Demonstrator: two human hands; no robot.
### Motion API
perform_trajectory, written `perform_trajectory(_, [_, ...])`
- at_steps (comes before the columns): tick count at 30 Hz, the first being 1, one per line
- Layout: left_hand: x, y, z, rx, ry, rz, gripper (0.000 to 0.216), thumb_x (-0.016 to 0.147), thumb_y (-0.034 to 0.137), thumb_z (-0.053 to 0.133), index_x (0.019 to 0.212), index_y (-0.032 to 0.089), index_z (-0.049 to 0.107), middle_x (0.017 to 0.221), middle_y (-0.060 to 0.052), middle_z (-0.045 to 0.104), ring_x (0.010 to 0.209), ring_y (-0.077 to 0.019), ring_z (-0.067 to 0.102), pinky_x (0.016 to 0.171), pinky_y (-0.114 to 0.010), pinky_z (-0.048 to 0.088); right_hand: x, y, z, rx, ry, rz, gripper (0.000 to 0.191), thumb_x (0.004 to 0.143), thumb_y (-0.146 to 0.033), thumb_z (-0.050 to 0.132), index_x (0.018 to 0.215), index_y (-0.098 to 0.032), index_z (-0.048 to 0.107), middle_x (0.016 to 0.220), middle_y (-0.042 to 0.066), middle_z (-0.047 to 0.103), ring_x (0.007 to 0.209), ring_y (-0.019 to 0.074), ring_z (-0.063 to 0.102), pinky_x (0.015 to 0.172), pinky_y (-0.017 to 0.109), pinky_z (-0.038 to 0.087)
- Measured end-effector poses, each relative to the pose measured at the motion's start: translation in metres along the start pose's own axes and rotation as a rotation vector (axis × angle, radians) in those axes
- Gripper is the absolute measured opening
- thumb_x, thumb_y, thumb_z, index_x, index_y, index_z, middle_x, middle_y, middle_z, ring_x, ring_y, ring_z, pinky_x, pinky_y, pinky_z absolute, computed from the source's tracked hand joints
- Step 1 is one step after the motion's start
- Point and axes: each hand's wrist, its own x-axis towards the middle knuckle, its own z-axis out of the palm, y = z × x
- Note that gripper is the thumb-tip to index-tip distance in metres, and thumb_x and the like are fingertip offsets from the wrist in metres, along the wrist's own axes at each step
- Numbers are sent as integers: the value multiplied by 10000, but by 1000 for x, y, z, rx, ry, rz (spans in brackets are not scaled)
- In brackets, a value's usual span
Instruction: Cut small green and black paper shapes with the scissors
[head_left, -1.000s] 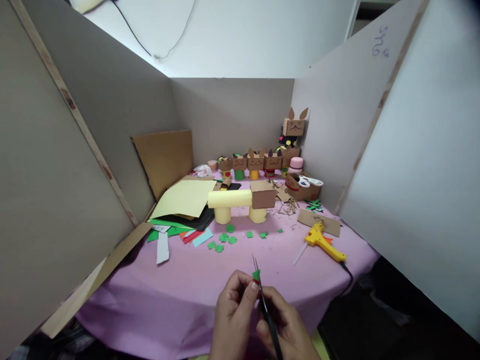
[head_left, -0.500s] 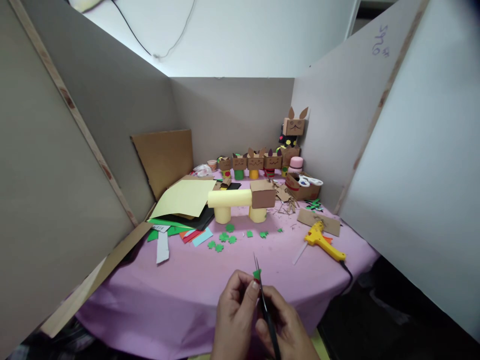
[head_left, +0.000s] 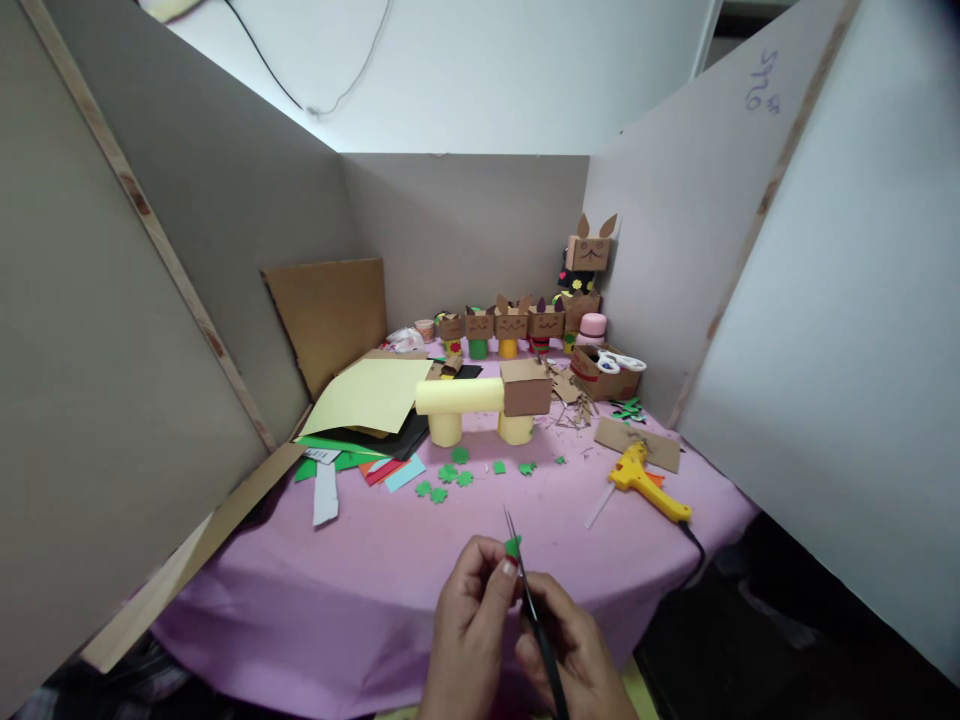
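At the bottom centre my left hand [head_left: 469, 630] pinches a small green paper piece [head_left: 513, 546] between thumb and fingers. My right hand [head_left: 574, 655] is closed round thin dark scissors [head_left: 529, 600], whose blades point up and touch the green piece. Both hands hover over the near edge of the pink tablecloth [head_left: 375, 560]. Several cut green paper shapes [head_left: 448, 478] lie on the cloth beyond them.
A yellow tube figure with a brown box head [head_left: 484, 405] stands mid-table. Coloured paper sheets [head_left: 367, 420] lie left, a yellow glue gun [head_left: 646, 482] right. Small cardboard animal figures [head_left: 510, 325] line the back. Grey partition boards [head_left: 112, 300] enclose the table.
Hardly anything differs: my hands and the scissors have shifted very slightly, still working at the green piece.
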Motion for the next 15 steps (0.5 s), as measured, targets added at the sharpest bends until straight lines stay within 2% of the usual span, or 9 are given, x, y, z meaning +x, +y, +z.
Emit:
perform_trajectory(3, [1, 2, 0, 10, -14, 6, 151, 830, 295, 521, 721, 193, 492, 640, 40, 449, 617, -125, 412, 583, -215, 373, 0, -1, 0, 23, -3, -10, 428, 724, -519, 617, 1021, -211, 607, 598, -34, 394, 530, 129, 347, 510, 237, 351])
perform_trajectory(9, [2, 10, 0, 26, -34, -6, 157, 831, 287, 500, 704, 198, 477, 609, 47, 451, 603, -124, 415, 583, -214, 368, 2, -8, -1, 35, -60, 11, 391, 724, -529, 614, 959, -218, 592, 606, -48, 341, 507, 106, 260, 464, 234, 215])
perform_trajectory(15, [4, 13, -3, 44, -57, 8, 145, 816, 290, 508, 706, 198, 490, 612, 44, 469, 601, -126, 432, 589, -218, 378, 2, -17, -3, -10, -85, 48, 410, 728, -574, 583, 897, -201, 566, 594, -59, 295, 513, 104, 240, 479, 247, 184])
